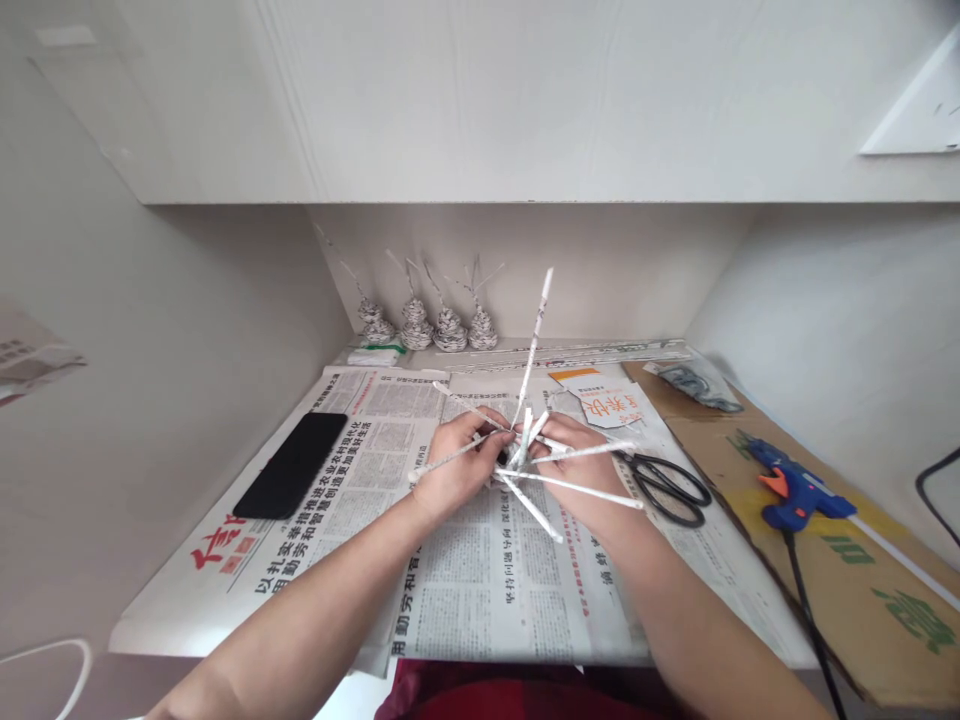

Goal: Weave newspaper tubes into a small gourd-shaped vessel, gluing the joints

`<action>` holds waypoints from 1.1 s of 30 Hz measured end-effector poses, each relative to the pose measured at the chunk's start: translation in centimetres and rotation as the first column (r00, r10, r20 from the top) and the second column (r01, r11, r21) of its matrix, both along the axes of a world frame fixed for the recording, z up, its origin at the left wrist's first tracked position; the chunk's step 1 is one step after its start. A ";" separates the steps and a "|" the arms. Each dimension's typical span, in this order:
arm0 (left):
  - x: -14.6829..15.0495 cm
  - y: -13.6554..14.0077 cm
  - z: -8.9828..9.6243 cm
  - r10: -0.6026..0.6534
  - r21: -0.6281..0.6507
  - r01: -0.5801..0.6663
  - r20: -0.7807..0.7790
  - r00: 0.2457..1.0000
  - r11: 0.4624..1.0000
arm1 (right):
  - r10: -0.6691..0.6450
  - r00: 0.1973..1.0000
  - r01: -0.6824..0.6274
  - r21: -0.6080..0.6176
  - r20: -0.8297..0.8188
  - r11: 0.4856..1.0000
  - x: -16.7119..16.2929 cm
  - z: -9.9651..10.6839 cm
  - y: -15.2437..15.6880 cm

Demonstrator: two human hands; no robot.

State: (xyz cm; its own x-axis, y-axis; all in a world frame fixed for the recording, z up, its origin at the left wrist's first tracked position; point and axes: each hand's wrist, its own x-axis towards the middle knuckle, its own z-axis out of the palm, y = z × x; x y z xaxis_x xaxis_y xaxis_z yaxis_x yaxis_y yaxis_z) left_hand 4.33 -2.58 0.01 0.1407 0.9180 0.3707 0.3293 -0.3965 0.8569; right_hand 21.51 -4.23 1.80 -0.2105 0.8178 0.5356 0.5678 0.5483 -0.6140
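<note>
Between my two hands is a small weaving of rolled newspaper strips, its thin paper tubes sticking out in several directions. My left hand is closed on its left side, fingers pinching near the centre. On the right, my right hand grips the weaving too, its fingers partly hidden behind the tubes. One long tube rises upright from the middle. The black scissors lie just right of my right hand.
Newspaper covers the table. A black phone lies at left. Several woven paper gourds stand at the back beside long paper tubes. A blue glue gun with a cord rests on cardboard at right. A cabinet overhangs the back.
</note>
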 end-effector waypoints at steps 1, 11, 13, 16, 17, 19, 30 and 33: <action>0.0 0.0 0.0 -0.001 0.010 0.001 -0.008 1.000 1.000 | -0.005 1.000 0.005 0.033 0.020 0.999 0.0 -0.1 0.0; -0.1 0.4 -0.5 0.019 0.044 -0.017 -0.049 0.999 0.999 | 0.063 0.996 -0.065 -0.032 -0.065 0.997 0.6 -1.2 1.0; -0.1 0.5 -0.6 0.021 0.055 -0.018 -0.050 0.999 0.998 | 0.114 0.989 -0.120 -0.068 -0.092 0.990 0.9 -1.0 1.0; 0.0 0.5 -0.7 0.033 0.058 -0.031 -0.045 0.998 0.998 | 0.152 0.987 -0.156 -0.094 -0.053 0.983 1.3 -0.4 1.1; 0.0 0.5 -0.7 0.037 0.053 -0.035 -0.042 0.998 0.998 | 0.150 0.988 -0.153 -0.093 -0.035 0.984 1.4 -0.2 1.1; 0.0 0.5 -0.6 0.027 0.032 -0.026 -0.037 0.999 0.999 | 0.126 0.992 -0.127 -0.073 -0.028 0.989 1.4 0.0 1.1; 0.3 0.1 -0.3 -0.099 -0.149 0.133 0.216 0.971 0.980 | -0.004 0.991 0.002 -0.020 -0.130 1.000 0.4 -1.5 1.3; 0.4 0.0 -0.3 -0.081 -0.182 0.129 0.254 0.964 0.975 | -0.048 0.957 -0.014 -0.212 -0.285 0.977 0.2 -2.0 1.6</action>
